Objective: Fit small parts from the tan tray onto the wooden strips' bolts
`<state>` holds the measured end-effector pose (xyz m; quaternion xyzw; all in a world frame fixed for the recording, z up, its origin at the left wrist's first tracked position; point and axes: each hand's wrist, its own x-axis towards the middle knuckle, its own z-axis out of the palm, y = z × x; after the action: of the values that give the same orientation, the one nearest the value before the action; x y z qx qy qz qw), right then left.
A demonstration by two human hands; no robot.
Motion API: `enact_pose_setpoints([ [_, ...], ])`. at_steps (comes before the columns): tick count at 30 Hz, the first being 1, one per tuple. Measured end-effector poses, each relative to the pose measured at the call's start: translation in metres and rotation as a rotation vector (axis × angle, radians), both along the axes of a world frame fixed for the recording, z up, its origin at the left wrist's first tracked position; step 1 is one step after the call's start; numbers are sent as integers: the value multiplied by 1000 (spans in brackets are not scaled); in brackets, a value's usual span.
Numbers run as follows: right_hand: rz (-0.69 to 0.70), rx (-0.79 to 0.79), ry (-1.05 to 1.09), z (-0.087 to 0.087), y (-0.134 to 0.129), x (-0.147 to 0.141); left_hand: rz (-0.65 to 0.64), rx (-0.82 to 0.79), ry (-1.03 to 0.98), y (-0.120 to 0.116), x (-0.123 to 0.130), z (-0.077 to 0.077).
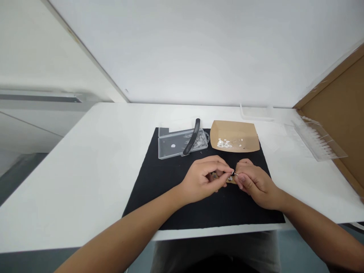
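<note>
My left hand (206,175) is closed in a pinch on a small dark piece (232,173) with a pale spot. My right hand (254,183) is closed too, its thumb and finger on a thin metal pin (236,174) that reaches the dark piece. Whether the two are joined is too small to tell. Just under the fingertips shows part of a small brown piece (231,181) with shiny bits on it; the hands hide the rest. Both hands are over a black mat (170,197).
Behind the hands is a brown paper tray (236,131) with small white pieces (224,143). To its left, a black curved handle (192,136) lies across a clear plastic box (170,151) of small clear parts. A clear rack (318,140) stands at right by a cardboard panel (341,110).
</note>
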<state>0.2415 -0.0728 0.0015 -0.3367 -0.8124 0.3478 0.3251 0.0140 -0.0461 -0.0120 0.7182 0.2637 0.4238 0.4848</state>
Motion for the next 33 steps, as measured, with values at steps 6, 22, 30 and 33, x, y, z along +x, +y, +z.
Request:
enact_pose_setpoints([
  [6,-21,44,-28,-3,2,0,-5,-90,-12,-2,3,0],
  [22,-90,517,-318,-11,0,-3,205,364,58,-5,7,-2],
  [30,-57,517,-312,-9,-1,-4,173,288,63,-4,8,1],
  [33,-46,504,-300,-9,-1,-4,170,251,43,-5,8,1],
])
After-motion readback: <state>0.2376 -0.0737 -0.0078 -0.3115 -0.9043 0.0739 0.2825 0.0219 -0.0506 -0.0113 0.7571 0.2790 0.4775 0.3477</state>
